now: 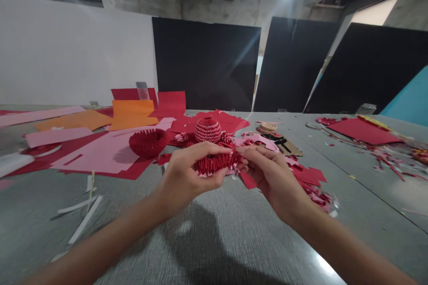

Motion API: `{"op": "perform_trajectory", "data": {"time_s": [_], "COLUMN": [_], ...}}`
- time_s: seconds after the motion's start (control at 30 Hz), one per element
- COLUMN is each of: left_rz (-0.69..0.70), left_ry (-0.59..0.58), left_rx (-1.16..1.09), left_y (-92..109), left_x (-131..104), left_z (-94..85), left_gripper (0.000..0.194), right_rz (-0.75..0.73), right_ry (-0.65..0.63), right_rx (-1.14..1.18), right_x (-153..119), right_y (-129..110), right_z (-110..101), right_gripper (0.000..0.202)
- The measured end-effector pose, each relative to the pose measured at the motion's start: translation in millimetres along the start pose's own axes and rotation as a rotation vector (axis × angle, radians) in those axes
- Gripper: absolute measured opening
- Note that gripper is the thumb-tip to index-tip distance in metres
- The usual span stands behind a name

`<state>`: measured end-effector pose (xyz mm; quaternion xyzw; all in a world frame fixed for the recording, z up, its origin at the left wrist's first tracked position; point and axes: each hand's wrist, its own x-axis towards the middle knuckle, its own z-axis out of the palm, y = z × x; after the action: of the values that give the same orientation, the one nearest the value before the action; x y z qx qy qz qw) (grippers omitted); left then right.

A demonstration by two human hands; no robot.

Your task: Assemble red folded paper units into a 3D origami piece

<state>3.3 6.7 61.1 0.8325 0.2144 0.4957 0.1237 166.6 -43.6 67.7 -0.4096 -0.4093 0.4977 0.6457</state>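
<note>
My left hand (pixel 189 167) is closed around a ring of folded red paper pieces (pixel 214 163), thumb below and fingers above. At the ring's right end, my right hand (pixel 264 162) pinches a small red paper piece (pixel 235 155) against it; the fingertips partly hide this piece. Just behind the hands stands a round red-and-pink ball of folded paper (pixel 207 130). A red bowl of folded paper pieces (pixel 148 142) rests to the left on pink paper.
Pink sheets (pixel 96 156), orange sheets (pixel 133 113) and red sheets lie at the left. White paper strips (pixel 85 218) are near my left forearm. Red and pink scraps (pixel 310 178) spread to the right, with a red sheet (pixel 364 130) farther off. Black panels (pixel 207 62) stand behind.
</note>
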Motion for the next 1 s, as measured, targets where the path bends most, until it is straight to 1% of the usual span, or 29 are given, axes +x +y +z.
{"op": "perform_trajectory", "data": {"time_s": [0.1, 0.23, 0.43, 0.6, 0.7, 0.77, 0.93, 1.0], "left_rz": [0.003, -0.037, -0.060, -0.122, -0.150, -0.152, -0.125, -0.117], "left_ry": [-0.012, -0.029, -0.052, -0.027, -0.023, -0.030, -0.038, -0.036], "left_rx": [-0.002, -0.012, -0.019, -0.016, -0.012, -0.010, 0.009, 0.018], "left_y": [-1.0, -1.5, -3.6, -5.4, -5.4, -5.3, -4.7, -4.5], "left_x": [-0.7, 0.2, 0.6, -0.3, -0.7, -0.6, -1.5, -2.3], "left_z": [0.9, 1.2, 1.1, 0.9, 0.9, 1.2, 2.0, 2.1], "left_gripper": [0.033, 0.032, 0.032, 0.031, 0.031, 0.031, 0.031, 0.031], "right_rz": [0.030, 0.036, 0.062, 0.059, 0.070, 0.099, 0.246, 0.280], "right_ry": [-0.014, -0.039, -0.079, -0.055, -0.069, -0.062, 0.012, 0.023], "right_rx": [0.013, 0.044, 0.018, 0.040, 0.042, 0.052, 0.154, 0.188], "right_x": [0.4, 0.2, -0.6, 0.9, 2.6, 3.7, 5.5, 5.7], "right_y": [1.6, 2.7, 2.1, 3.1, 2.8, 2.1, -0.1, -0.6], "right_z": [0.4, 0.7, 0.2, -2.7, -4.5, -5.1, -4.1, -3.9], "right_gripper": [0.012, 0.009, 0.013, 0.012, 0.011, 0.011, 0.007, 0.006]}}
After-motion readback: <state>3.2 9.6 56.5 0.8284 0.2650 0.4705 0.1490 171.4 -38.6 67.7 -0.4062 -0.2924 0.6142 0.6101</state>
